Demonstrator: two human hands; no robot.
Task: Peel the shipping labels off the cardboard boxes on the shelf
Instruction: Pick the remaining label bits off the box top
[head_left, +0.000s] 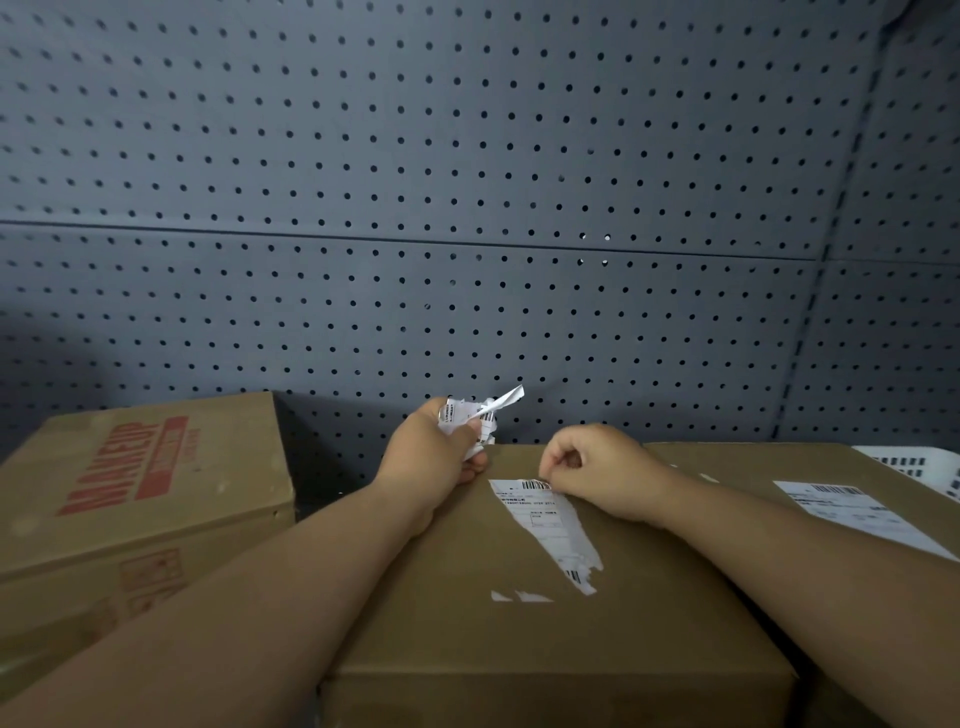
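A brown cardboard box (467, 597) lies in front of me with a partly torn white shipping label (545, 525) on its top. My left hand (431, 457) grips a crumpled wad of torn label paper (478, 415) above the box's far edge. My right hand (597, 467) rests on the box with curled fingers, their tips at the label's upper right edge by the barcode; whether they pinch it I cannot tell. A second box (753, 467) to the right carries a whole white label (852, 514).
A third box (156, 499) with red print stands at the left, a gap between it and the middle box. A grey pegboard wall (467, 208) closes the back and right side. A white slotted basket (924, 467) shows at the far right.
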